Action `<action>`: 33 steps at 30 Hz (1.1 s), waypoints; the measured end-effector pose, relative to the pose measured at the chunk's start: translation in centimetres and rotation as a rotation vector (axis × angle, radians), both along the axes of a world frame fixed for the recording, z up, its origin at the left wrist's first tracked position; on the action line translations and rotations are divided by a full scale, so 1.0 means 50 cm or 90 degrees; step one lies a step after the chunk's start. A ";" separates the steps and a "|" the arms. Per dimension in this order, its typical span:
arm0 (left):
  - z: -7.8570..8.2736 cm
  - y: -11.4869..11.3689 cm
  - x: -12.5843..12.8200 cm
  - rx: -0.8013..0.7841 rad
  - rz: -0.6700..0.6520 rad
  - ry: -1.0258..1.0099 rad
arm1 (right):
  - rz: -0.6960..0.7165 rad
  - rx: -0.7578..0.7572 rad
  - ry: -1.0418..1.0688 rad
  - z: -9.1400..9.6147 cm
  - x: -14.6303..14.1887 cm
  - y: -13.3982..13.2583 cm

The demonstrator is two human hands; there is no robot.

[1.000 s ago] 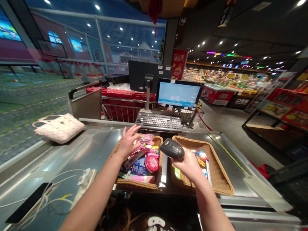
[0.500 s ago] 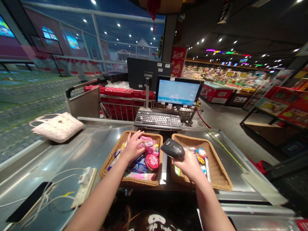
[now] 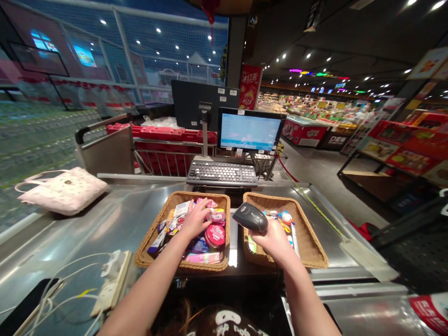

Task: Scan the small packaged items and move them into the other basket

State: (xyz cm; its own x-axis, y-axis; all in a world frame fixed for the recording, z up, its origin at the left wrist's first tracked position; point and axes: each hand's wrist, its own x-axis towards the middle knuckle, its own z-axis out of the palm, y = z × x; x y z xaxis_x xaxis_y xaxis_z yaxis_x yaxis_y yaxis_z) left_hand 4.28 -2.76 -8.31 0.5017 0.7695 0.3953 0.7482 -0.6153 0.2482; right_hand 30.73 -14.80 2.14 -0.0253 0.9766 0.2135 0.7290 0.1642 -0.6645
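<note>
My left hand (image 3: 194, 219) reaches into the left wicker basket (image 3: 151, 240) and rests on small packaged goods, its fingers curled over a pink packet (image 3: 213, 215); I cannot make out whether it grips one. A round red tin (image 3: 214, 235) lies just right of that hand. My right hand (image 3: 273, 240) grips a dark handheld barcode scanner (image 3: 250, 217) above the gap between the baskets. The right wicker basket (image 3: 312, 247) holds a few colourful packets (image 3: 285, 219).
A keyboard (image 3: 221, 173) and lit monitor (image 3: 249, 132) stand behind the baskets on the steel counter (image 3: 115, 219). A pale handbag (image 3: 65, 190) lies far left. A power strip with white cables (image 3: 111, 279) sits near left. Red trolleys (image 3: 168, 149) stand behind.
My left hand has drawn back from the basket's far edge to its middle and settled on the packets. The scanner hand stays about where it was. The view has shifted rightward.
</note>
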 end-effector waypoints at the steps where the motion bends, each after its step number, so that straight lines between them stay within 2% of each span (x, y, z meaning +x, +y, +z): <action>1: -0.002 0.000 0.001 -0.004 0.004 0.005 | -0.006 0.003 0.002 0.001 0.001 -0.001; 7: 0.006 -0.004 0.021 0.001 0.010 0.001 | -0.047 0.006 0.034 0.003 0.040 -0.018; 10: 0.027 -0.005 0.056 0.016 -0.019 -0.014 | -0.126 0.006 0.043 0.000 0.091 -0.034; 15: 0.060 -0.009 0.160 -0.008 -0.136 0.010 | -0.268 0.031 0.067 -0.004 0.181 -0.071; 20: 0.064 -0.016 0.283 -0.055 -0.263 0.041 | -0.325 0.037 0.089 -0.011 0.233 -0.108; 25: 0.049 -0.009 0.395 -0.093 -0.374 0.134 | -0.343 0.018 0.079 -0.028 0.273 -0.133; 28: 0.028 0.006 0.456 -0.106 -0.413 0.188 | -0.351 0.020 0.073 -0.038 0.294 -0.138; 30: 0.003 0.020 0.495 -0.121 -0.439 0.227 | -0.354 0.020 0.067 -0.043 0.305 -0.138; 33: -0.053 0.045 0.548 -0.168 -0.475 0.310 | -0.366 0.011 0.072 -0.048 0.318 -0.134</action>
State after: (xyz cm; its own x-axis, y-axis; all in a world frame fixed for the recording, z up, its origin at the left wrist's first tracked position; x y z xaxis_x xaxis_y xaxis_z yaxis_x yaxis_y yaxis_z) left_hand 31.67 -0.50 -10.94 0.9678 0.2150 -0.1306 0.2390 -0.9479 0.2107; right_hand 46.62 -21.51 -0.24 0.5317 0.8228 0.2007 0.6292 -0.2251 -0.7440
